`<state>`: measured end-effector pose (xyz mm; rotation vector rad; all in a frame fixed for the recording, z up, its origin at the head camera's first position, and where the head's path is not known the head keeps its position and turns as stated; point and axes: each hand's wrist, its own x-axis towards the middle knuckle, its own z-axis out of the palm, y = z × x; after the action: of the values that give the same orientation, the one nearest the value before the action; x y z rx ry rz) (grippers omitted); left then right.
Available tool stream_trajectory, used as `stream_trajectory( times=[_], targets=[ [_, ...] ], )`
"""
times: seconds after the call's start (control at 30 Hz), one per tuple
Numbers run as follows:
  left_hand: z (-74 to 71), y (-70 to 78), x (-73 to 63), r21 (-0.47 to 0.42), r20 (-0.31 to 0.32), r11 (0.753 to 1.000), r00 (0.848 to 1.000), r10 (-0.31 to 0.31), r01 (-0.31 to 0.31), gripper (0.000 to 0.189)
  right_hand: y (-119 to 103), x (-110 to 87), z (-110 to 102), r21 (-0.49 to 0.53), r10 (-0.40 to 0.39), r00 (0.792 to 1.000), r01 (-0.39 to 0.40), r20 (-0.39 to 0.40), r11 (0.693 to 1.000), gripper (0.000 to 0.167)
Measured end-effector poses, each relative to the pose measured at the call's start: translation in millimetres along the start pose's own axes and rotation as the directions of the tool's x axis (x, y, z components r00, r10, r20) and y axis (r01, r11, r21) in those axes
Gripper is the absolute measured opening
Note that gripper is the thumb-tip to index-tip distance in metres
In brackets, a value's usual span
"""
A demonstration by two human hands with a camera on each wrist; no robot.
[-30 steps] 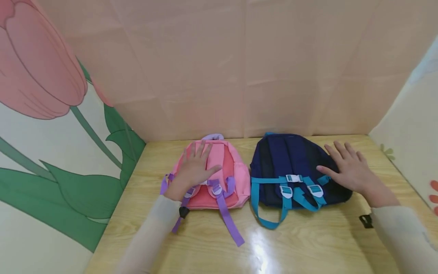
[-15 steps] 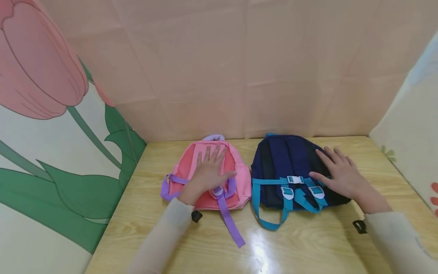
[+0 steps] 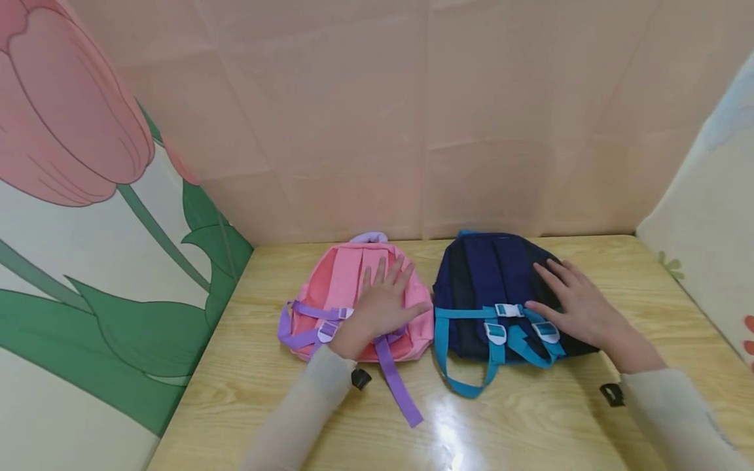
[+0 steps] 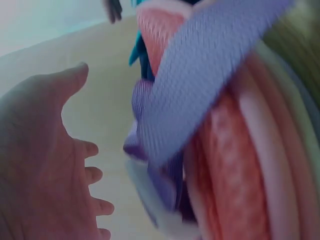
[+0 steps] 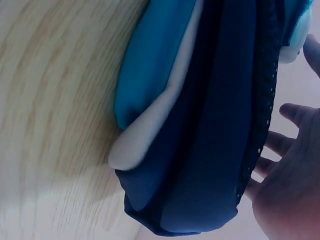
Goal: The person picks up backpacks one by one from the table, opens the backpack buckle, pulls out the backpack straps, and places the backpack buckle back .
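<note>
A pink backpack [image 3: 318,288] with purple straps lies on the wooden table, its strap side up. Over its right half my left hand [image 3: 383,306] is held with fingers spread, and the left wrist view shows a gap between palm and bag. Beside it lies a navy backpack [image 3: 480,275] with turquoise straps and white buckles, also strap side up. My right hand [image 3: 580,307] is over its right side, fingers extended and holding nothing. In the right wrist view the fingers [image 5: 277,142] overlap the navy bag's edge.
The wooden table [image 3: 235,392] ends at a pinkish backdrop [image 3: 353,131] behind the bags. A tulip-printed panel [image 3: 118,314] stands on the left and a pale panel [image 3: 713,242] on the right. A purple strap end [image 3: 400,392] trails toward the front.
My left hand has moved right across the pink backpack, uncovering its left straps and buckle. My right hand has shifted left over the navy backpack. Both bags stay in place.
</note>
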<state>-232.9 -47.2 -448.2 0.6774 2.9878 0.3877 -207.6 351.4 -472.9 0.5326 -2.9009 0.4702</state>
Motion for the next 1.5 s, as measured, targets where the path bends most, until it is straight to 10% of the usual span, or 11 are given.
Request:
stream_trajectory(
  times=[0.5, 0.8, 1.5],
  targets=[
    [15.7, 31.5, 8.6, 0.054, -0.027, 0.994, 0.995, 0.096, -0.095, 0.089, -15, -2.4, 0, 0.054, -0.028, 1.0, 0.028, -0.004, 0.998, 0.078],
    [15.9, 49.6, 12.7, 0.096, -0.119, 0.973, 0.968, 0.223, -0.212, 0.07, -23, 0.3, 4, -0.004, -0.074, 0.996, 0.074, -0.051, 0.997, 0.069],
    [30.9, 98.2, 28.7, 0.132, 0.017, 0.944, 0.953, 0.301, -0.301, 0.048, -35, 7.8, 19, 0.099, -0.205, 0.976, 0.212, -0.07, 0.972, 0.046]
  ],
)
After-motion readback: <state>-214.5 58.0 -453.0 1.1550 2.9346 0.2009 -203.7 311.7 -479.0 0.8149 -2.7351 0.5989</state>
